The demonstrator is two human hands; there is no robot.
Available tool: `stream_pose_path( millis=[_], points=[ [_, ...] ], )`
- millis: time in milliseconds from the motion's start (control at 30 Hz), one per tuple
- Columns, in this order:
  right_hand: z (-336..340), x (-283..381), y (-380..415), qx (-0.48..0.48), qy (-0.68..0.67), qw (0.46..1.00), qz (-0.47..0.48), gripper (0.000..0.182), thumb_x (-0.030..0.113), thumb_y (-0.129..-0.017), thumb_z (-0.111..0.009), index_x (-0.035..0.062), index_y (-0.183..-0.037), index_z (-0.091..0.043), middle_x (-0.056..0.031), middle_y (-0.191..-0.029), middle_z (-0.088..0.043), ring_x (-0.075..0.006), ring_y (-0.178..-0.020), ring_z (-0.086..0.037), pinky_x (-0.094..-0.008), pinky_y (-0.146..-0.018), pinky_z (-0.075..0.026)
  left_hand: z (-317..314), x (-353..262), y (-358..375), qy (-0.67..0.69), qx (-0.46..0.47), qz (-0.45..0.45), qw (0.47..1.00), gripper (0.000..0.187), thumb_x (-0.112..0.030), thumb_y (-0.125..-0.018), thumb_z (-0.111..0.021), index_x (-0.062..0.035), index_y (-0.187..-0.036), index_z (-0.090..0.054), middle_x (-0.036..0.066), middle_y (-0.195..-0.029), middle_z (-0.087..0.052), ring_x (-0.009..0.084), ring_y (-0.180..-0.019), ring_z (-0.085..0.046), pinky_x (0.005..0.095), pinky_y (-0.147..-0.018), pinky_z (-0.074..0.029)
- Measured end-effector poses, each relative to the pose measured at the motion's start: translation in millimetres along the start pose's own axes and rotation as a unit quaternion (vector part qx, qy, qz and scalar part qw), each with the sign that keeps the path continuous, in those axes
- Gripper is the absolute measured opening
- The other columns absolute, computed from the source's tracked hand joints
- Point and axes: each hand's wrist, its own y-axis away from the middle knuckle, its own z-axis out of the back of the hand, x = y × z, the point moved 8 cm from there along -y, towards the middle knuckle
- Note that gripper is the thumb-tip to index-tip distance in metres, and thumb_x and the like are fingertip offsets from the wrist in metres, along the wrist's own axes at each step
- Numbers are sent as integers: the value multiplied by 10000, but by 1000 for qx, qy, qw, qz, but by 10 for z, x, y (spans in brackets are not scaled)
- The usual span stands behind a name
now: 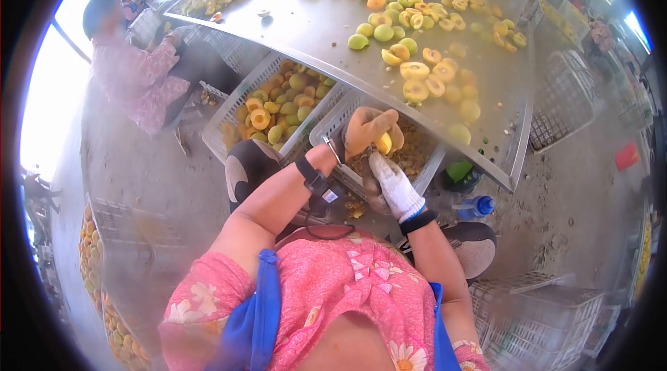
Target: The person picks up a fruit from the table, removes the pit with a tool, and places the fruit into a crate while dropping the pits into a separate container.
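In a tan, worn glove, my left hand (368,129) is closed around a yellow peach half (383,143). My right hand (394,185), in a white glove with soiled fingertips, is just below it. Its fingers are pinched together close to the fruit, and a small dark bit shows at their tips, too small to name. Both hands are over a white plastic crate (432,168) that holds small brownish pieces, seemingly peach stones. To its left, another white crate (233,100) is heaped with peach halves.
Cut peaches (417,83) lie spread over a sloping metal table (299,20), whose raised edge runs above the crates. A blue bottle (476,208) and a green item (458,171) stand right. Another person (135,72) sits left. Stacked crates (542,319) are at lower right.
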Motion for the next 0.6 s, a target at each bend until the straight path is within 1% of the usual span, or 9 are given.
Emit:
stream_pose_path(
  millis=[67, 167, 233, 333, 367, 467, 500, 533, 600],
  points=[
    [-178, -56, 101, 99, -208, 968, -99, 347, 435, -1053, -465, 109, -1079, -582, 30, -650, -471, -85, -440, -422, -248, -398, -353, -11, 50, -3, 32, 14, -1, 999, 561, -397, -1039, -485, 31, -748, -702, 149, -789, -717, 224, -705, -675, 319, -659, -542],
    [-300, -181, -2, 162, -323, 924, -121, 390, 555, -1009, -490, 172, -994, -558, 52, -586, -378, -73, -349, -268, -247, -329, -230, -14, 115, 8, 189, 10, 41, 981, 556, -447, -1031, -485, 7, -781, -687, 146, -805, -701, 241, -708, -672, 345, -656, -554],
    [-374, -142, -37, 255, -403, 872, -112, 405, 547, -1011, -486, 149, -1019, -561, 45, -588, -387, -78, -340, -273, -248, -321, -233, -71, 168, 105, 354, -24, 97, 930, 552, -487, -1023, -479, -7, -830, -674, 143, -837, -689, 251, -732, -671, 363, -657, -562],
    [-423, -56, -24, 337, -467, 813, -84, 421, 517, -1032, -451, 109, -1056, -553, 48, -584, -404, -74, -343, -302, -253, -331, -262, -1, 202, 87, 405, -134, 69, 902, 534, -521, -1013, -471, -26, -926, -651, 141, -896, -674, 279, -785, -675, 391, -670, -573],
    [-423, -33, -5, 356, -481, 798, -74, 425, 505, -1042, -435, 95, -1069, -547, 51, -581, -409, -71, -347, -315, -256, -337, -275, 17, 242, -13, 519, -58, 42, 852, 525, -516, -1014, -468, -23, -977, -644, 132, -950, -681, 282, -821, -672, 409, -694, -575],
    [-302, -49, -50, 308, -505, 805, -51, 425, 498, -1023, -490, 85, -1090, -569, 25, -621, -441, -87, -357, -337, -268, -334, -293, 607, 365, 91, 443, -287, 72, 846, 519, -508, -1017, -466, -22, -993, -649, 129, -974, -692, 295, -843, -675, 435, -718, -576],
    [-214, -56, -83, 275, -525, 804, -43, 439, 497, -1025, -488, 76, -1117, -572, 20, -633, -457, -92, -375, -366, -278, -342, -312, 826, 274, 125, 419, -274, 28, 865, 500, -465, -1030, -453, -10, -1011, -659, 124, -1008, -702, 271, -901, -679, 403, -790, -570],
    [-131, -82, -132, 235, -547, 803, -32, 435, 493, -1025, -492, 77, -1107, -591, 22, -633, -454, -96, -377, -367, -278, -338, -307, 1187, 213, 182, 313, -297, -30, 902, 471, -429, -1032, -467, -4, -1022, -667, 116, -1012, -706, 251, -920, -677, 378, -811, -562],
    [115, -194, -271, 141, -524, 840, 11, 475, 498, -1044, -433, 62, -1072, -618, 36, -632, -428, -93, -394, -356, -265, -356, -284, 1766, 80, 258, 89, -325, -139, 931, 413, -358, -1034, -494, 9, -1044, -684, 101, -1021, -713, 210, -957, -674, 330, -854, -544]
  ],
)
